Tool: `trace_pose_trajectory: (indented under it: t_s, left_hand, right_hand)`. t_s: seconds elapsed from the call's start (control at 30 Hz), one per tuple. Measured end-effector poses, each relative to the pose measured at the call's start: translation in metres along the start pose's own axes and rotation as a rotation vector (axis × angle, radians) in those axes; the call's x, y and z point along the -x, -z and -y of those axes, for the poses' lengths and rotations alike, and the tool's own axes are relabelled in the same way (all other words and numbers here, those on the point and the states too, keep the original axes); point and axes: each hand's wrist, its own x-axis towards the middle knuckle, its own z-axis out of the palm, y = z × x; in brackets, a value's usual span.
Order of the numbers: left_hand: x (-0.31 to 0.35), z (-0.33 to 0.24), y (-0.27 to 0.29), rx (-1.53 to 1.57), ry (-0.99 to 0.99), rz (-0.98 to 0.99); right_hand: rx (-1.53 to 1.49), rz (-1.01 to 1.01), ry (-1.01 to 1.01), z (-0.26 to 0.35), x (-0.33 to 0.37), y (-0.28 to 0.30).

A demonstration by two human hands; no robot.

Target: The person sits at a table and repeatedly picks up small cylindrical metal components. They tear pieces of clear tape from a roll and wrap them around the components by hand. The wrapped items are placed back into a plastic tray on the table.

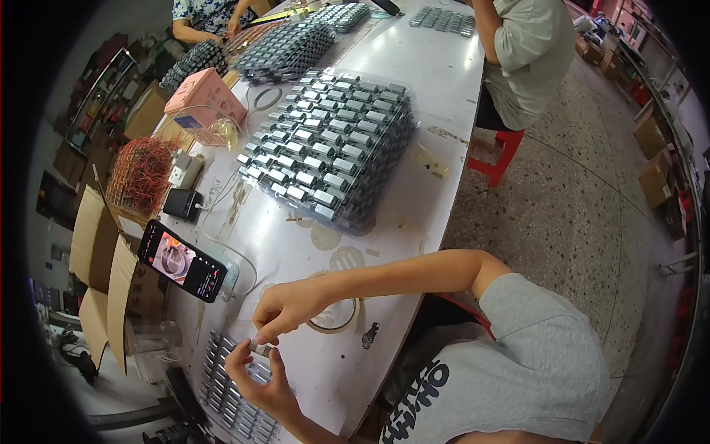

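— Speckled terrazzo floor (592, 200) runs down the right side of the head view, and a long white worktop (444, 81) fills the middle. What are the hands doing at its near end?

— Both meet over the near edge. The right hand (290, 309), its bare forearm stretching in from the right, has thumb and fingertips pressed together on a small silver metal part (259, 343). The left hand (259, 379) comes up from below, fingers curled, pinching the same part from underneath. So the part sits between the two hands, just above the worktop.

— And around them?

— Just left of the left hand lie short rows of small grey metal blocks (225, 388). A roll of clear tape (336, 314) rests flat beside the right hand. Further left, a black smartphone with a lit screen (183, 260) leans near an open brown cardboard box (111, 274).

— Mid-worktop?

— A large stacked block of silver rectangular components in clear trays (333, 148), with a pink box (207, 96) and a tangle of red wire (142, 174) to its left.

— Anyone else?

— A person in a grey shirt (529, 55) sits on a red stool (497, 152) at the right edge; another person's arms (200, 29) work at the far end.
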Motion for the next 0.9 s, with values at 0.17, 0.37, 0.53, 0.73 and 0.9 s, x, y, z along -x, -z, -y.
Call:
trace_pose_trajectory:
  t_s: [0.17,0.37,0.53,0.73,0.9]
  left_hand:
    - [-0.001,-0.001,0.005,-0.053,-0.001,0.058]
    - [-0.002,0.000,0.005,-0.004,-0.001,0.091]
    - [0.000,0.003,0.005,0.095,0.055,0.116]
    - [0.006,0.011,0.001,0.436,0.135,0.050]
    - [0.011,0.024,-0.010,0.661,0.227,-0.014]
  right_hand:
    - [0.024,-0.005,0.001,0.001,0.001,-0.001]
    - [0.053,0.020,-0.010,0.008,0.005,0.002]
    - [0.041,0.045,-0.002,0.010,0.006,0.003]
    - [-0.110,0.088,-0.025,0.004,0.000,-0.003]
    - [-0.138,0.071,-0.079,0.009,0.001,-0.001]
